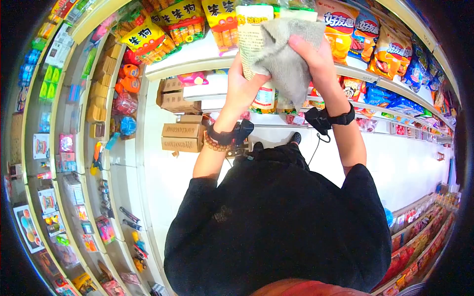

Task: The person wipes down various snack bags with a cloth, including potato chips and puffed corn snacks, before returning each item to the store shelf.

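- Grey cloth point(286, 61) and pale printed packet point(251, 47) were held up together, in front of the upper shelf point(197, 62); cloth draped over the packet's face, a loose corner hanging below
- Left hand point(242, 91) gripped the packet at its lower left edge, thumb across the front beside the cloth, other fingers mostly hidden behind
- Right hand point(318, 59) pinched the cloth near its right side, thumb laid on the fabric; could not tell whether its hidden fingers also backed the packet
- Yellow snack bags point(182, 19) stood to the left, orange snack bags point(390, 52) to the right; cartons point(181, 137) lower down
- Cloth looked light, limp and thick-napped, likely to bunch or sag unless kept spread; best taken flat under the fingers, with the loose corner gathered in
- Packet seemed light too, its skin probably thin, smooth film, a bit slippery; contents unseen, perhaps brittle, so a hard squeeze in the middle looked unwise
- Best hold judged to be the side edge or a lower corner, thumb in front and fingers spread behind, leaving the printed face free of pressure
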